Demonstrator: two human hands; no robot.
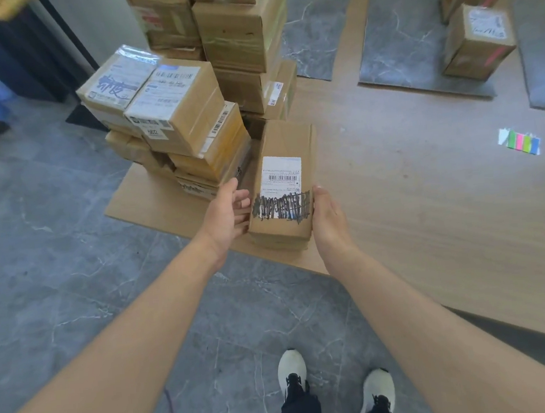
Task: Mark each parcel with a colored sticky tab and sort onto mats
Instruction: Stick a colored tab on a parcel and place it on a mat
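Long brown cardboard parcel (282, 185) with a white shipping label, lower half of the label scribbled over in black, sits between my two hands at the near edge of the light wood table (411, 194). Can't tell if it's resting on the table or just off it.

My right hand (328, 218) grips the parcel's right side, thumb on the top edge, fingers hidden behind. My left hand (228, 210) is on the left side: thumb up, fingers curled in against the cardboard. Both arms bare, reaching out over the grey marble-look floor (55, 258).

Just behind and left of the parcel: a pile of taped brown cardboard boxes (183, 108) with white labels, leaning unevenly. Behind that pile is a taller stack of bigger brown boxes (235, 28), running out of frame at the top.

Right side of the table, well apart from the parcel: a strip of coloured sticky tabs (519, 143), lying flat, green, pink and blue visible.

Far end: grey marble-patterned mats (398, 40) laid side by side on the table. Two small brown boxes (477, 43) sit at the right edge of the middle mat, one behind the other. Pinkish marks on their sides, too blurred to read.
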